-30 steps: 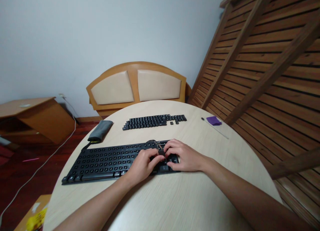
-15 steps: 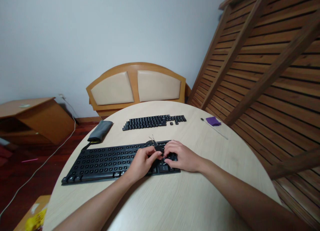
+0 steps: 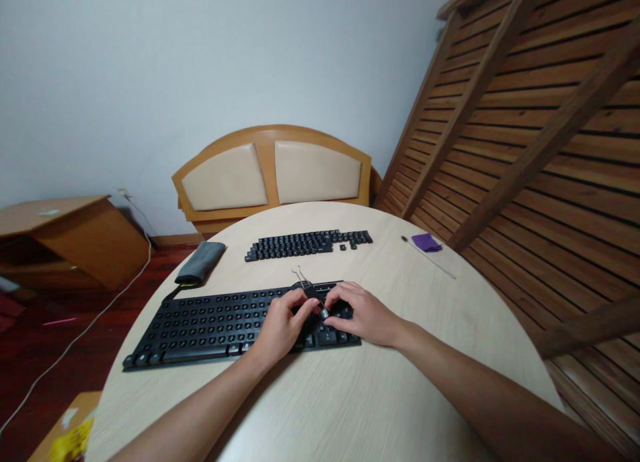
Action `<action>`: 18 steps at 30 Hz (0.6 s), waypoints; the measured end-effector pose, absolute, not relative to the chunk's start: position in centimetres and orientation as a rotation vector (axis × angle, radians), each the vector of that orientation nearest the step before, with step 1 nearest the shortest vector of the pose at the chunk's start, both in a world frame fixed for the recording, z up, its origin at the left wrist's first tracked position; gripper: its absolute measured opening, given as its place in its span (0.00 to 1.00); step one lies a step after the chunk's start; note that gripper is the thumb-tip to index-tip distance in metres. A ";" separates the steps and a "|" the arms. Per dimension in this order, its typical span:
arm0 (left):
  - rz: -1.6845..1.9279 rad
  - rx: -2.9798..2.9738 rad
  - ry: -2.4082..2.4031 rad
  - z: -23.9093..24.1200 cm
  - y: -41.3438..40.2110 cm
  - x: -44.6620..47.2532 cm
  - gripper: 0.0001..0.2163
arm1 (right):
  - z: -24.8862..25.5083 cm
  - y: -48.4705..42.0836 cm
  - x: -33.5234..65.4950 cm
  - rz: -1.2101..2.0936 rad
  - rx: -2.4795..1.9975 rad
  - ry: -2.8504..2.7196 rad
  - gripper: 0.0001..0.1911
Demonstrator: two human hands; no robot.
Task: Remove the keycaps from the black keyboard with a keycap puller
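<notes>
A black keyboard [image 3: 210, 319] with its keycaps taken off lies across the round table [image 3: 350, 395]. Both hands work over its right end. My left hand [image 3: 283, 329] pinches a small black tool with wire loops [image 3: 303, 282] that stick up behind its fingers. My right hand [image 3: 363, 314] rests on the keyboard's right end, its fingertips pressed together against a small keycap [image 3: 325, 313] between the two hands. Behind the keyboard, rows of loose black keycaps [image 3: 307, 243] are laid out.
A folded grey cloth [image 3: 201, 262] lies at the table's far left. A purple cloth [image 3: 427, 242] and a thin stick [image 3: 433, 261] lie at the far right. A padded wooden headboard [image 3: 273, 172] and slatted wooden frame [image 3: 525, 135] stand behind. A cable [image 3: 75, 335] runs over the floor.
The wire-loop tool has tipped back and to the left, so its loops now show above my left fingers. Both hands have drawn slightly closer together over the keyboard's right end.
</notes>
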State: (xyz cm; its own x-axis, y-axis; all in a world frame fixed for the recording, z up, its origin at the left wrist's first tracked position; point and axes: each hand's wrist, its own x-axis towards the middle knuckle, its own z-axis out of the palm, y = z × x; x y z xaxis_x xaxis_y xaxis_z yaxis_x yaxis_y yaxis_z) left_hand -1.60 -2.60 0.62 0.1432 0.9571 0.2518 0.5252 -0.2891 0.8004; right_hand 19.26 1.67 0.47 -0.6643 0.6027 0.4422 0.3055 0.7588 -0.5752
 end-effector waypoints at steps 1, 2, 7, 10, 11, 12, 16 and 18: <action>1.041 1.883 1.419 0.6 -2.6 -1.6 0.15 | 0.5 1.6 19.2 0.588 -0.647 -2.341 0.08; 1.041 1.881 1.425 0.6 -2.6 -1.6 0.15 | 0.6 1.6 19.2 0.565 -0.615 -2.364 0.06; 1.060 1.880 1.454 0.4 -2.6 -1.6 0.14 | 0.8 1.5 19.1 0.480 -0.535 -2.445 0.06; 1.070 1.880 1.443 0.4 -2.6 -1.5 0.13 | 0.8 1.3 19.0 0.459 -0.540 -2.453 0.06; 1.067 1.888 1.437 0.4 -2.6 -1.5 0.13 | 0.8 1.3 18.9 0.456 -0.549 -2.445 0.06; 1.061 1.896 1.433 0.3 -2.6 -1.5 0.12 | 0.8 1.2 18.9 0.452 -0.557 -2.436 0.06; 1.051 1.894 1.433 0.1 -2.6 -1.5 0.12 | 0.8 1.1 18.8 0.447 -0.556 -2.408 0.06; 1.066 1.881 1.423 0.0 -2.6 -1.5 0.12 | 0.8 1.2 18.7 0.467 -0.558 -2.396 0.07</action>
State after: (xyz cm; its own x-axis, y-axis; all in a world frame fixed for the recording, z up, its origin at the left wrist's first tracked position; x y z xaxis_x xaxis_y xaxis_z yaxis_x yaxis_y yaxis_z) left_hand -1.51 -2.61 -0.05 0.1265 0.9559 0.2651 0.5228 -0.2914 0.8011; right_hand 18.74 1.15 0.82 -0.7142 0.4953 0.4946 0.2733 0.8479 -0.4543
